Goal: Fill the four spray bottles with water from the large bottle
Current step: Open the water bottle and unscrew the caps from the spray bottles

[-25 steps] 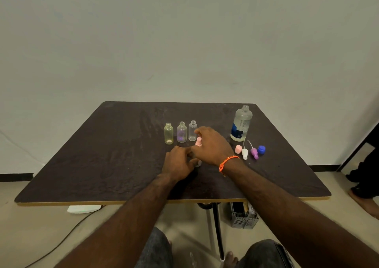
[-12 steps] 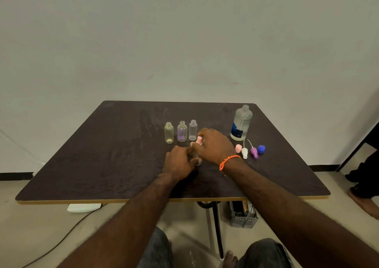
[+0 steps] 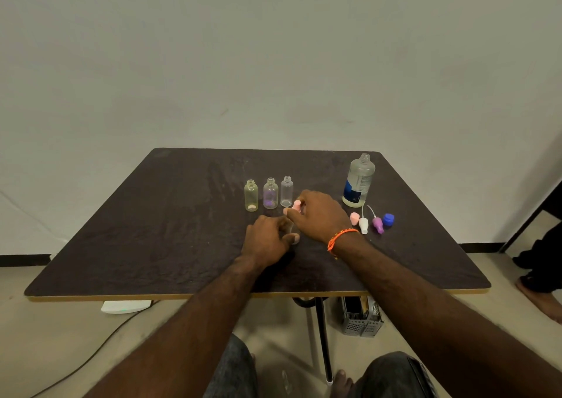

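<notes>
fourth spray bottle [image 3: 294, 235] mid-table, mostly hidden; left hand [image 3: 267, 241] curled round its body, right hand [image 3: 319, 215] pinching the pink cap [image 3: 296, 205] on top. three open bottles [image 3: 270, 193] stand in a row just behind. large bottle [image 3: 359, 181], uncapped, stands right, loose caps [image 3: 372, 222] before it.

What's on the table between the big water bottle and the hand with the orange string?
In the head view, a pink cap and a white spray top lie between the large bottle and the right hand.
</notes>
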`<state>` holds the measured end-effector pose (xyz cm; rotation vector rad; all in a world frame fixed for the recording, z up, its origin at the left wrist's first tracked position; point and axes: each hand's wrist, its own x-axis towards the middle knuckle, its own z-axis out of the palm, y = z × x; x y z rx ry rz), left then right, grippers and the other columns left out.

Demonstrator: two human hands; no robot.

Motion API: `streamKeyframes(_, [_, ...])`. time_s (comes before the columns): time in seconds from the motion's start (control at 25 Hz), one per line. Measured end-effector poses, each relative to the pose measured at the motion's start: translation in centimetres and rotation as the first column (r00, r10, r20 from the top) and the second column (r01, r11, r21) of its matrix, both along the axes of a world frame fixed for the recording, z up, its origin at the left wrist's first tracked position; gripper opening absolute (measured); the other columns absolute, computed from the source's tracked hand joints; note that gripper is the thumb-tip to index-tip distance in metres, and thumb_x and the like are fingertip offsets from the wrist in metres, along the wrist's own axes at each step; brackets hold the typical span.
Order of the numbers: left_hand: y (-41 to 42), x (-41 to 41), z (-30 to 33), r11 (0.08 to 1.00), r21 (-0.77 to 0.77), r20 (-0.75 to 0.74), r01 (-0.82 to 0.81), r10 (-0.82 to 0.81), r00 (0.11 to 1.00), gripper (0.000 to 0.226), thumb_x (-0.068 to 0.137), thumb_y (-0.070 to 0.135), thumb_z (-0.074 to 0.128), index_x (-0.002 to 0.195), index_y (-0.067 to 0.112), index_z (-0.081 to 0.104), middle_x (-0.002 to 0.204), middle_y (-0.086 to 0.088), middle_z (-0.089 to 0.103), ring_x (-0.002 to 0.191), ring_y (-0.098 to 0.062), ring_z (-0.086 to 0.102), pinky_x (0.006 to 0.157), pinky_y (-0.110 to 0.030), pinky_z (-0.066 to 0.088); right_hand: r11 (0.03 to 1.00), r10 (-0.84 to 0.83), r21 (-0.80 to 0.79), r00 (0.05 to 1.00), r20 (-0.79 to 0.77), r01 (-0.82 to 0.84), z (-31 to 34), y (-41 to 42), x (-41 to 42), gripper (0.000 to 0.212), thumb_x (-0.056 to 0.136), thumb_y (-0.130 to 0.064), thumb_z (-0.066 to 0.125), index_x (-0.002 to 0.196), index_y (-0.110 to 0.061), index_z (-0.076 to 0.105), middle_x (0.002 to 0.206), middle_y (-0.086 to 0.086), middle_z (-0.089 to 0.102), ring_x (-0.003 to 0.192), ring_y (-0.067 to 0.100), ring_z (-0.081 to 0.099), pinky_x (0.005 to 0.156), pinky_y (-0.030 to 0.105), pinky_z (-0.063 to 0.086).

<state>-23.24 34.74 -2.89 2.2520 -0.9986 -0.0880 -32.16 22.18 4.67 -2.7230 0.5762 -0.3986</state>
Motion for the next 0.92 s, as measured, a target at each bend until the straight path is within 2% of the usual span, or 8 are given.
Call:
streamKeyframes(0.12, [0.0,0.0,-0.2,1.0,0.002,0.018,-0.002,0.002,1.0,0.032,0.082,0.058,0.072,0.095,0.028,0.071,0.091,0.014,0.074,0.094,-0.014,0.068,0.091,-0.05,0.055,0.995,0.097,0.029,0.995,0.002,-0.097,0.0,-0.2,-0.1,0.025,0.092,-0.031,0.056,0.109,-0.015,0.063,0.108,0.006,0.063,0.1,0.024,0.061,0.085,0.04,0.051])
streamKeyframes(0.24, [0.1,-0.1,-0.2,1.0,0.005,0.024,0.002,-0.002,1.0,0.047,0.076,0.067,0.056,0.102,0.032,0.071,0.093,0.015,0.074,0.096,-0.015,0.068,0.091,-0.051,0.055,0.98,0.171,0.098,0.985,0.013,-0.172,0.2,0.0,-0.4,0.046,0.088,-0.025,0.064,0.132,-0.015,0.056,0.134,0.008,0.057,0.12,0.024,0.055,0.1,0.04,0.048])
streamKeyframes(0.32, [0.1,-0.1,-0.3,1.0,-0.003,0.02,0.012,-0.011,1.0,0.051,0.073,0.068,0.05,0.104,0.033,0.071,0.093,0.016,0.074,0.097,-0.015,0.068,0.091,-0.051,0.056,0.986,0.138,0.089,0.99,0.016,-0.139,0.0,0.1,-0.5,0.056,0.085,-0.029,0.068,0.137,-0.016,0.051,0.139,0.006,0.054,0.123,0.023,0.054,0.101,0.038,0.047])
streamKeyframes(0.48, [-0.1,0.1,-0.5,1.0,0.002,0.018,-0.005,0.005,1.0,0.027,0.082,0.058,0.07,0.09,0.033,0.068,0.084,0.016,0.07,0.09,-0.013,0.067,0.09,-0.05,0.055,0.997,0.069,0.028,0.996,0.052,-0.071,0.0,-0.1,-0.4,0.026,0.089,-0.034,0.064,0.109,-0.018,0.062,0.106,0.002,0.064,0.096,0.019,0.061,0.079,0.033,0.049])
streamKeyframes(0.6, [-0.1,0.1,-0.7,1.0,0.007,0.019,0.002,-0.003,1.0,0.024,0.085,0.055,0.073,0.091,0.033,0.067,0.081,0.016,0.066,0.088,-0.017,0.065,0.089,-0.051,0.055,0.977,0.193,0.078,0.979,0.064,-0.198,0.7,-0.1,-0.6,0.035,0.088,-0.016,0.061,0.123,-0.013,0.062,0.121,0.006,0.065,0.11,0.022,0.06,0.091,0.034,0.049])
streamKeyframes(0.68, [0.0,0.0,-0.6,1.0,0.004,0.023,0.005,-0.005,1.0,0.027,0.085,0.057,0.071,0.095,0.033,0.068,0.081,0.016,0.065,0.088,-0.018,0.065,0.089,-0.052,0.055,0.975,0.205,0.079,0.976,0.073,-0.21,0.9,-0.1,-0.8,0.047,0.086,-0.017,0.063,0.132,-0.012,0.057,0.13,0.006,0.061,0.117,0.022,0.057,0.096,0.033,0.047])
streamKeyframes(0.8, [-0.1,-0.1,-0.4,1.0,0.011,0.047,-0.008,0.008,0.999,0.026,0.086,0.053,0.073,0.087,0.029,0.064,0.076,0.015,0.062,0.084,-0.017,0.063,0.089,-0.052,0.054,0.993,0.102,0.056,0.994,0.04,-0.104,0.6,-0.2,-0.6,0.039,0.087,-0.033,0.066,0.122,-0.016,0.06,0.115,0.0,0.063,0.104,0.017,0.06,0.082,0.029,0.046])
streamKeyframes(0.92, [-0.1,0.0,-0.3,0.999,0.03,0.067,-0.013,0.011,0.998,0.025,0.088,0.052,0.073,0.088,0.028,0.066,0.077,0.015,0.062,0.086,-0.016,0.062,0.092,-0.053,0.05,0.987,0.15,0.055,0.988,0.046,-0.152,0.5,-0.1,-0.4,0.027,0.09,-0.024,0.063,0.115,-0.014,0.064,0.111,0.003,0.066,0.103,0.021,0.061,0.08,0.03,0.046])
